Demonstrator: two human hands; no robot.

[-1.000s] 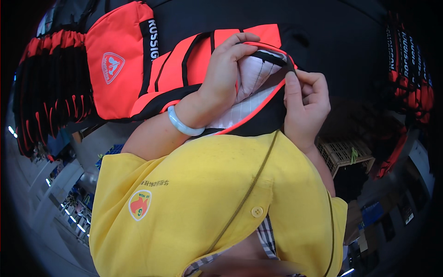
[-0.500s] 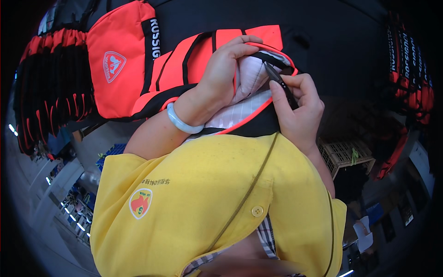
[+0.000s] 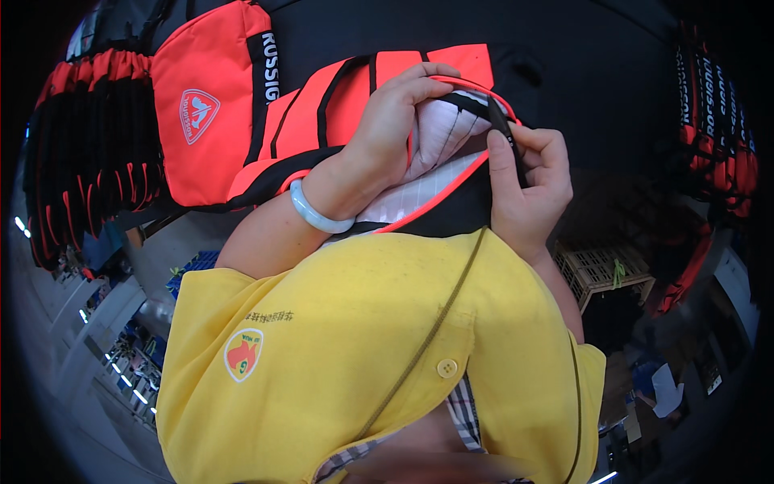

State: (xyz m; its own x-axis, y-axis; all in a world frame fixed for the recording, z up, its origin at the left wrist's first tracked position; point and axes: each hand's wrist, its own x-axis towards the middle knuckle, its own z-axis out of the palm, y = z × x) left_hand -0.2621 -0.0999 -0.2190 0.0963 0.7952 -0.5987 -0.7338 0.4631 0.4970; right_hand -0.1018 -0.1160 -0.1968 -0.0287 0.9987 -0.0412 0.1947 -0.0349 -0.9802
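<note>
An orange-and-black bag [image 3: 347, 121] lies across the dark table in front of me, its zipped opening spread toward my body. Pale striped lining [image 3: 427, 192] shows inside. My left hand [image 3: 387, 121] is closed on the upper edge of the opening, fingers bent over the orange trim. In my right hand [image 3: 528, 189] I hold small dark thread snips [image 3: 501, 121] between thumb and fingers. Their pointed tip sits at the orange-trimmed edge, by the black strip inside. Whether the blades touch any thread is too small to tell.
A finished-looking orange bag [image 3: 205, 121] lies to the left, beside a row of several orange-and-black bags [image 3: 97, 153]. More such bags [image 3: 717, 129] are stacked at the far right. A slatted crate [image 3: 605, 270] stands below the table's right side.
My right hand has shifted slightly right, and the snips have swung from the lining to the trimmed edge, tip higher and further right. My left hand keeps its hold.
</note>
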